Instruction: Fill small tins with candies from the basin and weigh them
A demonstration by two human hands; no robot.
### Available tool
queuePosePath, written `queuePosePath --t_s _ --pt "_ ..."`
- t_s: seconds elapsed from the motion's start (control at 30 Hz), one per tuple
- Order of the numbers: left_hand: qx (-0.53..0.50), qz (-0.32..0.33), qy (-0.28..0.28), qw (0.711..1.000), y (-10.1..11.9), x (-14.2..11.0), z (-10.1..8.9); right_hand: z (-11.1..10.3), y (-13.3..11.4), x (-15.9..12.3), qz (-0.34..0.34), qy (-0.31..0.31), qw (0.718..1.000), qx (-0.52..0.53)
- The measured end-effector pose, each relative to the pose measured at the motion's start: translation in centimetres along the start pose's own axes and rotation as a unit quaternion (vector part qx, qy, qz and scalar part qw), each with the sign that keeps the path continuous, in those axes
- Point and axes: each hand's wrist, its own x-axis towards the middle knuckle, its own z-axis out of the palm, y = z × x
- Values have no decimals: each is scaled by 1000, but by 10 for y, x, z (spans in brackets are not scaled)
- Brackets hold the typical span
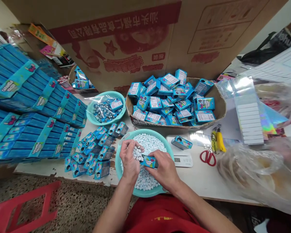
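Observation:
My left hand point(131, 159) is cupped round a small heap of white candies point(137, 153), its fingers curled over them. Held sideways in my right hand point(165, 169) is a small blue candy box point(148, 161), its end against the candies in the left palm. Both hands are above a turquoise basin point(118, 165) filled with loose pale candies point(147, 140). To the left of the basin stand and lie several blue boxes point(102, 169) with round holes in their ends. Another blue box point(181, 142) rests on a white scale point(184, 160) at the right.
A cut-down carton point(155, 124) heaped with blue boxes stands behind the basin. Left of it is a turquoise bowl point(89, 114) of small metallic pieces. Stacked blue display packs point(38, 97) rise at the left. Red scissors point(208, 158) and a plastic bag point(254, 174) lie at the right.

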Motion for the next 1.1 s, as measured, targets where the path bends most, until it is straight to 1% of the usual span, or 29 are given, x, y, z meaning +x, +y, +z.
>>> queuePosePath --t_s 0.1,0.2,0.37,0.47,0.57,0.6,0.67,0.73,0.8,0.87,0.9,0.93,0.97,1.0,1.03,1.07,1.1 --pt "3 4 -3 1000 -2 2 3 -1 1 -1 8 1 1000 5" --pt "30 15 0 999 -3 1 5 -2 1 -2 10 5 1000 18" --pt "33 25 -43 998 -5 -1 5 -4 2 -2 22 12 999 27" --pt "38 12 -31 999 -10 1 5 -4 3 -2 29 12 999 26" --pt "52 15 -15 998 -14 1 6 -3 4 -1 31 11 999 29" --pt "55 15 -19 998 -14 0 7 -3 5 -1 34 10 999 35" --pt "58 4 -45 997 -11 -2 10 -1 7 -2 42 9 998 54" --pt "50 -23 -77 996 -3 -1 12 0 11 -3 52 11 995 88" --pt "19 -56 -97 994 5 5 10 -1 16 -7 62 17 988 137" --pt "-23 -94 -81 992 6 17 2 -4 21 -14 77 24 978 192" --pt "-30 -119 -55 991 3 24 -5 -6 24 -18 88 27 972 216" --pt "-15 -158 -28 987 -4 31 -12 -9 26 -22 101 33 966 236" --pt "19 -205 -4 978 -12 36 -20 -13 29 -27 115 43 961 250" --pt "67 -259 10 963 -21 40 -26 -18 32 -33 128 54 956 258" --pt "110 -308 3 945 -31 43 -30 -23 36 -38 140 68 953 261" --pt "148 -338 -18 929 -40 43 -32 -28 39 -43 150 81 950 263" --pt "177 -349 -53 919 -47 42 -29 -34 43 -48 160 93 947 264"
